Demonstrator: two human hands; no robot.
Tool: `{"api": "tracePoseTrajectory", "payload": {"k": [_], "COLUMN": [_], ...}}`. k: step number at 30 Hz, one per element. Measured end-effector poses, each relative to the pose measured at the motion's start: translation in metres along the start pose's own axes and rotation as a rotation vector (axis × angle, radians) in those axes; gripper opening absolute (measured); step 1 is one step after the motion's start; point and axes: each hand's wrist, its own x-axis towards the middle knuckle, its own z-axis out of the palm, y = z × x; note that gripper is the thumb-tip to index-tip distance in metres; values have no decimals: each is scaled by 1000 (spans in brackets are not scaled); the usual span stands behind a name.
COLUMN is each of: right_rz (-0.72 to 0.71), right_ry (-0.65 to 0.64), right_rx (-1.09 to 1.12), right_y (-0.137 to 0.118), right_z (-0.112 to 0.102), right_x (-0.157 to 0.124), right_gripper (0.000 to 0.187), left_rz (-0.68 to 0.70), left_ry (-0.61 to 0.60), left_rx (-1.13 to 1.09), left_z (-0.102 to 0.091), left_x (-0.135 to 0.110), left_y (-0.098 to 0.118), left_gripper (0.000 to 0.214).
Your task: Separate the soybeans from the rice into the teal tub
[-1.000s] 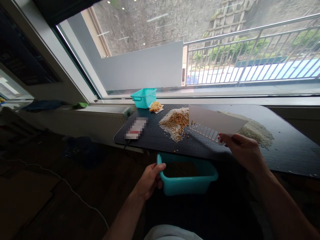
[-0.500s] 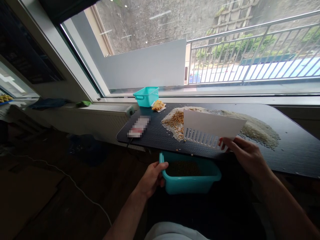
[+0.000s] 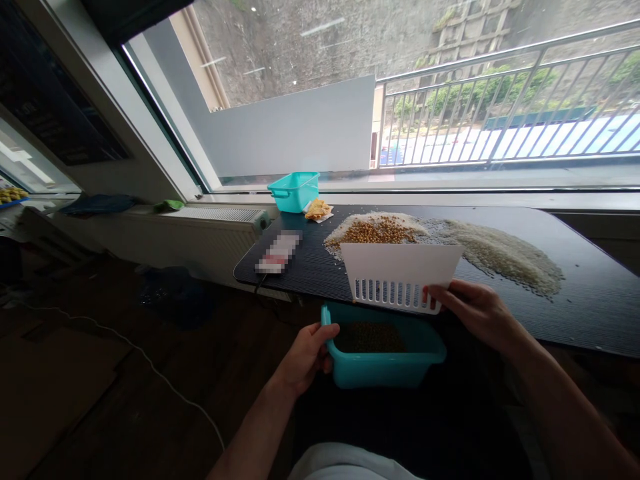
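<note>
My left hand grips the left rim of a teal plastic tub held just below the front edge of the black table. Brown beans lie in the tub. My right hand holds a white slotted scoop by its right side, its slotted lip at the table edge right above the tub. Behind the scoop lies a pile of brown beans mixed with white rice, and to its right a wide spread of rice.
A second teal tub stands at the table's back left, by the window sill, with a yellow snack on paper beside it. A blurred flat packet lies at the table's left. A white radiator and a floor cable are to the left.
My right hand has drawn the white scoop toward me, from the bean pile to the front table edge above the tub. My left hand has kept its hold on the tub.
</note>
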Motion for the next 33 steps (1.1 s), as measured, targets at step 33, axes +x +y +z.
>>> {"api": "tracePoseTrajectory", "payload": {"k": [33], "right_rz": [100], "right_ry": [374], "right_rx": [-4], "right_y": [17], "right_z": [-27], "right_x": [7], "right_gripper": [34], "left_rz": [7], "left_ry": [-10], "left_rx": [17], "left_z": [7], "left_x": [-4], "left_y": [3], "left_gripper": [44]}}
